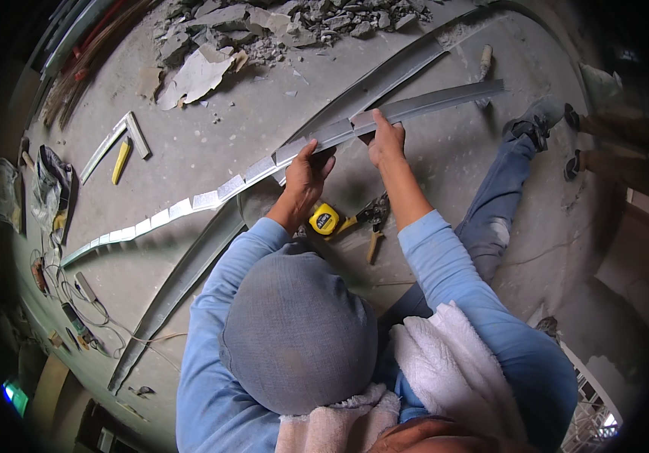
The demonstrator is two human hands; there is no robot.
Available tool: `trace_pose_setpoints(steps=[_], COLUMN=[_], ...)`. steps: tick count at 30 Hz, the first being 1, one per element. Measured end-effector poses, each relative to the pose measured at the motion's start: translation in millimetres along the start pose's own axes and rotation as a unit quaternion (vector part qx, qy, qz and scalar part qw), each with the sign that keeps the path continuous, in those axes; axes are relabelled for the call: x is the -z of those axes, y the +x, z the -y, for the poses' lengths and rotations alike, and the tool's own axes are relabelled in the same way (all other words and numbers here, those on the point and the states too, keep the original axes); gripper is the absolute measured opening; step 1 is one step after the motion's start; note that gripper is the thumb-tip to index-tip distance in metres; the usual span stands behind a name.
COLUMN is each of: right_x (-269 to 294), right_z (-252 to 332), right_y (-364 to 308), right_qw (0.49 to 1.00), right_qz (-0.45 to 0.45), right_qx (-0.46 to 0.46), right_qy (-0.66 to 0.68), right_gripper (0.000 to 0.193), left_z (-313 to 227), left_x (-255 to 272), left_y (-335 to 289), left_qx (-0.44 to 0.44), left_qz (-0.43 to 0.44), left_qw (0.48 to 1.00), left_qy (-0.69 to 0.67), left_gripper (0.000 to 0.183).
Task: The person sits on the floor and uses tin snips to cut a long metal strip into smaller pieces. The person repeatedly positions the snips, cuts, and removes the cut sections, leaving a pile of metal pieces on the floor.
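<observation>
A long, thin metal channel (234, 186), its edge cut into several flaps, runs across in front of me and curves toward the left. My left hand (308, 177) is closed around its middle, thumb on top. Farther right, my right hand (386, 142) grips the same channel close to a cut, where the flap edges part. On the floor just below my hands lie a yellow tape measure (324, 219) and a pair of snips (373, 211) with yellow on the handles. Another grey channel (181, 291) lies on the floor beneath the held one, partly hidden.
Broken rubble (294, 26) is heaped at the far side. To the left are an L-shaped metal piece (137, 136), a yellow utility knife (121, 160) and a corded power tool (75, 323). My outstretched leg (491, 204) lies at right, near another person's feet (572, 164).
</observation>
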State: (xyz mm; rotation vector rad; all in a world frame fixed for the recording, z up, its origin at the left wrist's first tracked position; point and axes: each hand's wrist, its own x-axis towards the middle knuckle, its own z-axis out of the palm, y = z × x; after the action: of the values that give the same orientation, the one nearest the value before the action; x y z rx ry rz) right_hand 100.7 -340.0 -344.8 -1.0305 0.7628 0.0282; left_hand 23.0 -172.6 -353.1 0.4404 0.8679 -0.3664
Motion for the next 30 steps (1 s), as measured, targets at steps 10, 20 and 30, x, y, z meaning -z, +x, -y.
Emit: trace_pose_setpoints(steps=[10, 20, 30], right_x=[-2.3, 2.1, 1.0], right_z=[-5.7, -9.3, -11.5], right_y=[-12.0, -9.5, -8.6], right_qw=[0.991, 0.989, 0.981], right_qz=[0.066, 0.046, 0.05], right_qx=[-0.017, -0.024, -0.035], right_qy=[-0.119, -0.139, -0.184], right_gripper=[0.035, 0.035, 0.032], left_z=[-6.3, -6.4, -5.6], left_x=[-3.2, -2.5, -0.2], left_y=[-3.0, 0.9, -2.5], left_qx=[-0.03, -0.02, -0.032], left_qz=[-0.088, -0.111, -0.12], left_qw=[0.995, 0.993, 0.992], left_qy=[-0.034, -0.03, -0.026], left_gripper=[0.012, 0.022, 0.021])
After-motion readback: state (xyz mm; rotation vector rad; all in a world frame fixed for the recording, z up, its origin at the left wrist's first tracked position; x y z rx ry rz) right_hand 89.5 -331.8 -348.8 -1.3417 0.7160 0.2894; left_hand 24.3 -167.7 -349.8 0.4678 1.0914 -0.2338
